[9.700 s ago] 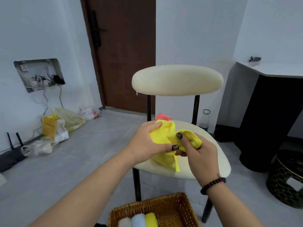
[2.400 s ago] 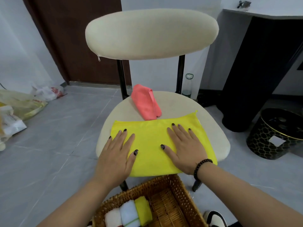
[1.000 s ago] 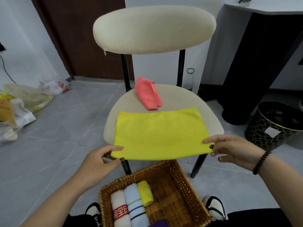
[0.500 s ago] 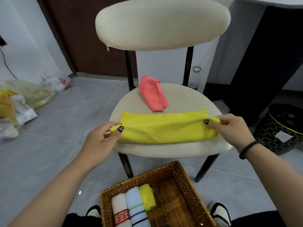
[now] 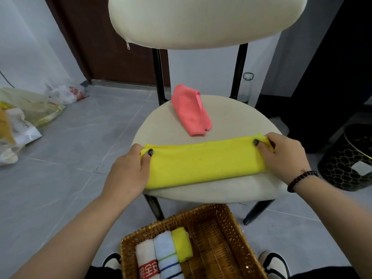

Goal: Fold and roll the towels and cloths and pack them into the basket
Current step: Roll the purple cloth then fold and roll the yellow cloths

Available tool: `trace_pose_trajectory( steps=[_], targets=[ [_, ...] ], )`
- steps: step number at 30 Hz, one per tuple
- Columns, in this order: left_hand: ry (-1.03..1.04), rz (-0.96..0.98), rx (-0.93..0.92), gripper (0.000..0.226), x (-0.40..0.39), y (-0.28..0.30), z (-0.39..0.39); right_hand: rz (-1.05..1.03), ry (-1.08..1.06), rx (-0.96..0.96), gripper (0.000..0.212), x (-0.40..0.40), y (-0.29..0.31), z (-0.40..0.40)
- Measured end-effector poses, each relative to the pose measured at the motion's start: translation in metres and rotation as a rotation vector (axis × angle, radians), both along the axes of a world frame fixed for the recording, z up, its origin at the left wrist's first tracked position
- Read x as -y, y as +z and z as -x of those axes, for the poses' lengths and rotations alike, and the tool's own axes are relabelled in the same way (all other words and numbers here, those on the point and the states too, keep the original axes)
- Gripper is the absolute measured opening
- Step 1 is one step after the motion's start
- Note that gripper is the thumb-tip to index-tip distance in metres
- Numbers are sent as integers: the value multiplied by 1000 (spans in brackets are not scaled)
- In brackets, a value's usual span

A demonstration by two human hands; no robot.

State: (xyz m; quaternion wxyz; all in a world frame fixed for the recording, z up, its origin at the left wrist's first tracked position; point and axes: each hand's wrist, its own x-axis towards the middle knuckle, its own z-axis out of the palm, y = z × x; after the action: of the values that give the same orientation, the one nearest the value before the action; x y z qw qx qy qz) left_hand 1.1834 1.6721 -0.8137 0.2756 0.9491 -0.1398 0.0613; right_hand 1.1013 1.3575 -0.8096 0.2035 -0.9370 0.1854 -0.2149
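Evidently both hands: left hand (image 5: 128,170), right hand (image 5: 282,156), pinching yellow cloth (image 5: 203,163) ends.

the yellow cloth (image 5: 203,163), spread flat on the chair seat (image 5: 231,115) earlier, is now folded into a long narrow band. the left hand (image 5: 128,172) and right hand (image 5: 285,156) have moved from its near corners to pinching its far-edge ends.
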Motion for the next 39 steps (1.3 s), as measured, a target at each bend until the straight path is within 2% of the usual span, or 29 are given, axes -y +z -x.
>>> trace_pose_trajectory(
  steps=[9, 17, 19, 22, 24, 26, 27, 29, 31, 33, 35, 39],
  targets=[
    [81, -190, 8, 27, 5, -7, -22, 215, -91, -137, 24, -3, -7, -24],
    [141, -182, -39, 28, -1, -5, -33, 181, -132, -263, 25, -2, -6, -32],
    [162, -203, 32, 25, 5, 1, -30, 144, -154, -289, 25, -2, -2, -34],
    [83, -153, 291, 22, 16, 12, -20, 94, -199, -318, 22, -6, 5, -34],
    [-84, -170, 388, 30, 26, 13, -14, 182, -214, -252, 21, -14, 8, -32],
    [-251, -224, 258, 48, 35, 9, -9, 320, -132, -79, 26, -26, 7, -32],
    [-306, -258, 168, 57, 40, 4, -7, 373, -41, 10, 31, -36, 7, -32],
    [-376, -310, 99, 73, 44, -7, -7, 414, 212, 122, 37, -62, 4, -32],
    [-390, -317, 72, 79, 45, -13, -9, 370, 445, 3, 45, -91, -1, -25],
    [-365, -277, 53, 85, 43, -17, -12, 329, 512, -266, 69, -107, -8, -16],
    [-353, -328, 57, 88, 41, -18, -14, 329, 468, -453, 82, -103, -15, -10],
    [-322, -420, 0, 90, 39, -16, -15, 265, 327, -522, 83, -76, -15, -6]
  ],
)
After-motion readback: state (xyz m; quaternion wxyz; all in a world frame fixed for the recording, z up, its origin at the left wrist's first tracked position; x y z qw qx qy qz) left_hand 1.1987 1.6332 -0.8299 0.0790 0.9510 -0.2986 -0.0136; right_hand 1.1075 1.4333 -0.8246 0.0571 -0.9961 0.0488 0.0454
